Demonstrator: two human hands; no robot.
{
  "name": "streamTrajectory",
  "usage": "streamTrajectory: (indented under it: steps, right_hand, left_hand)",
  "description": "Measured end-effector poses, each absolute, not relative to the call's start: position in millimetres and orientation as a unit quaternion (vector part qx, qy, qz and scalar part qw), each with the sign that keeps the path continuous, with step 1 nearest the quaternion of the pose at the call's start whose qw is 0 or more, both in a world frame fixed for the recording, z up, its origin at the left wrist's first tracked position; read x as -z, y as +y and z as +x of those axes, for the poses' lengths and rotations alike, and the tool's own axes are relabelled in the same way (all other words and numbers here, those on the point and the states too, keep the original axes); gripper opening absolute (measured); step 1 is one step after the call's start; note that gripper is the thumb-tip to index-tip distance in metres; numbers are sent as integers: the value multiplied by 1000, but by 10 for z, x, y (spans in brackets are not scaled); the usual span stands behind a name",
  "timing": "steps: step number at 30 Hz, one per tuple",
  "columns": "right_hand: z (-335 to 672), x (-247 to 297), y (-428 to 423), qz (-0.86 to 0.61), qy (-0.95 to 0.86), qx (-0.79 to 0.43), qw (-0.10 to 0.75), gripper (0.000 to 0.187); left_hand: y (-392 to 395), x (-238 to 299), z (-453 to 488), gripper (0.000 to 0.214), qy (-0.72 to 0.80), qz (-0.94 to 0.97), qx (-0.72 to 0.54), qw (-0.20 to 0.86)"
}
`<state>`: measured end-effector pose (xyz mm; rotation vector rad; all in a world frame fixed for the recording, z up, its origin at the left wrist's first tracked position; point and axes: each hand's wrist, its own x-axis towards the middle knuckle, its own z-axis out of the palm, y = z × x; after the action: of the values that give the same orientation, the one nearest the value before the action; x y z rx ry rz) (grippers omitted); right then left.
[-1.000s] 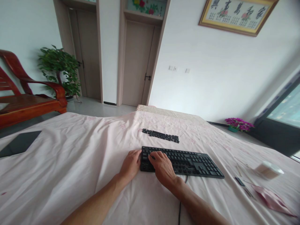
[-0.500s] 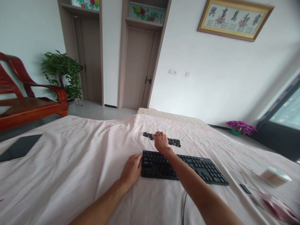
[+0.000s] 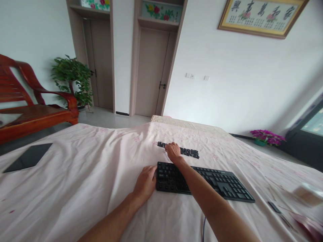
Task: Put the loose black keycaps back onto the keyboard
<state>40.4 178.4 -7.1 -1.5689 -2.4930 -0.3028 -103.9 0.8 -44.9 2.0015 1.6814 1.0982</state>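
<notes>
A black keyboard (image 3: 227, 185) lies on the pale pink cloth, with dark gaps among the keys at its left part. My left hand (image 3: 146, 181) is closed on the keyboard's left edge, its thumb near the top corner. Beyond the keyboard, loose black keycaps (image 3: 189, 152) lie in rows on the cloth. My right hand (image 3: 173, 151) reaches across the keyboard and rests among these keycaps with its fingers curled down. Its fingertips are partly hidden, so I cannot make out what they pinch. My right forearm covers part of the keyboard.
A dark tablet-like slab (image 3: 29, 157) lies on the cloth (image 3: 83, 188) at the left. On the right are a small dark-handled tool (image 3: 274, 207), a blurred clear round container (image 3: 309, 194) and pink fabric (image 3: 309, 223). A cable (image 3: 204, 228) runs toward me below the keyboard.
The whole view has shifted slightly, so things sit further right. My right hand's fingers have curled in more over the keycaps. My left hand stays at the keyboard's edge.
</notes>
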Motion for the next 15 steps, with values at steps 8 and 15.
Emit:
streamTrajectory:
  steps: [8, 15]
  right_hand:
    - [467, 53, 1772, -572, -814, 17, 98, 19]
    - [601, 31, 1653, -576, -812, -45, 84, 18]
  left_hand:
    - [26, 480, -1054, 49, 578, 700, -391, 151]
    - [33, 502, -1048, 45, 575, 703, -395, 138]
